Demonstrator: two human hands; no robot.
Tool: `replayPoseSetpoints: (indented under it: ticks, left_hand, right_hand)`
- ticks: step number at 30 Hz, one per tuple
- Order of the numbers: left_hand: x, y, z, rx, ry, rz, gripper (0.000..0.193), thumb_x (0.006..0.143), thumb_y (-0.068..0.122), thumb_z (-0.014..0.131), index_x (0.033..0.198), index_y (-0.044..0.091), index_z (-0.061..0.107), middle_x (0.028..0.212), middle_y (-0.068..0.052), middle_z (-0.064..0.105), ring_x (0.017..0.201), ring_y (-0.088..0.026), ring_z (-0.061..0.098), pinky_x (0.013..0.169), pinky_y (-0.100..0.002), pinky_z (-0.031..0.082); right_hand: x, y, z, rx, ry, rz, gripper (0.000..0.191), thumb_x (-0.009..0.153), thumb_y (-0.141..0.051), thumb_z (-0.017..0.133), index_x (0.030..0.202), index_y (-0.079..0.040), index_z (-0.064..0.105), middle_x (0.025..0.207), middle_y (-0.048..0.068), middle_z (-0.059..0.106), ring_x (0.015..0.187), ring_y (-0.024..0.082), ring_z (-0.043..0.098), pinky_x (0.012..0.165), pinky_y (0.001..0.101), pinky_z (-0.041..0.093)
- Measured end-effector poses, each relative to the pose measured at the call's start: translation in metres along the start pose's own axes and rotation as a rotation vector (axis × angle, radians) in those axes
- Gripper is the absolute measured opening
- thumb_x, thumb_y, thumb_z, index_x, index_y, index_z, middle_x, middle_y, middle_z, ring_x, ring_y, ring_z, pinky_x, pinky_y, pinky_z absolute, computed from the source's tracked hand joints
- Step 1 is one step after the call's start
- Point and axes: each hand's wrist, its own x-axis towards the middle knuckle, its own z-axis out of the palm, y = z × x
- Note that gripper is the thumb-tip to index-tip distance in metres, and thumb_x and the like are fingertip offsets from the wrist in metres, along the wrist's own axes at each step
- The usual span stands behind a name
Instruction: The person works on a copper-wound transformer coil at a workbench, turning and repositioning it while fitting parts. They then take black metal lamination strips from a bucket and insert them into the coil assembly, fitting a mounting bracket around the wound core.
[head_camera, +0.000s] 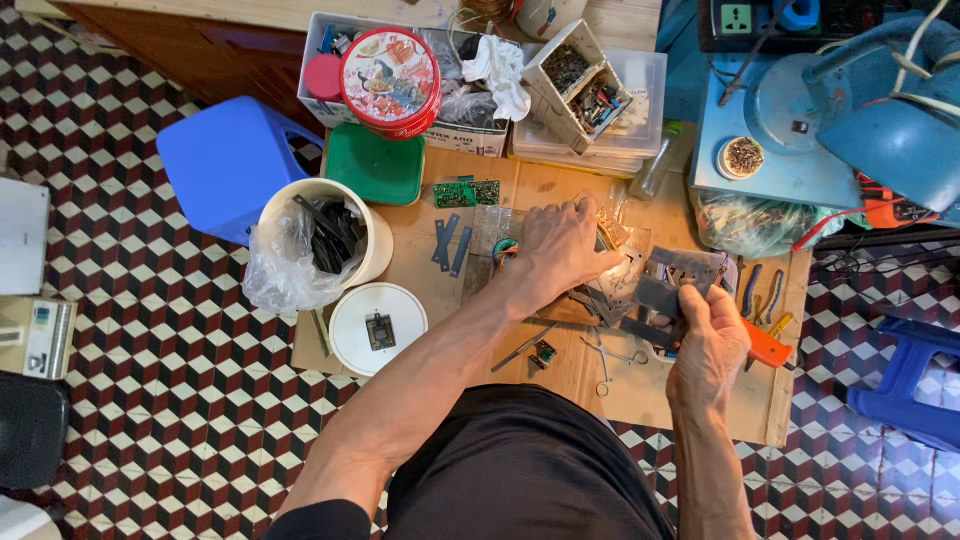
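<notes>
While the right hand (708, 340) clamps a grey metal piece (660, 300), the left hand (560, 250) presses flat on a clear bag (625, 262) just left of it.

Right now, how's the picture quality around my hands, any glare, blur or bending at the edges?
Head view: light is soft and even, shadows faint; the left hand and right hand look reasonably sharp over the cardboard sheet; mild sheen on the clear plastic bag; the wide lens bends the checkered floor tiles toward the edges; small metal parts by the hands are too fine to resolve.
</notes>
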Motion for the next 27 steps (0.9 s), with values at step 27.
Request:
replayPoseSetpoints:
  ticks: [27]
  left_hand:
    - [-0.004,-0.029,-0.051,-1.229,0.159,-0.197,0.074,0.073,0.029,0.087,0.133,0.002,0.053,0.117,-0.010,0.070,0.106,-0.017,0.068,0.095,-0.033,0.056]
  right_hand:
    - [0.038,0.041,-0.036,0.413,-0.034,0.335,0.023,0.096,-0.005,0.060,0.117,0.001,0.067,0.102,0.006,0.072,0.075,0.012,0.068,0.071,0.0231,0.058]
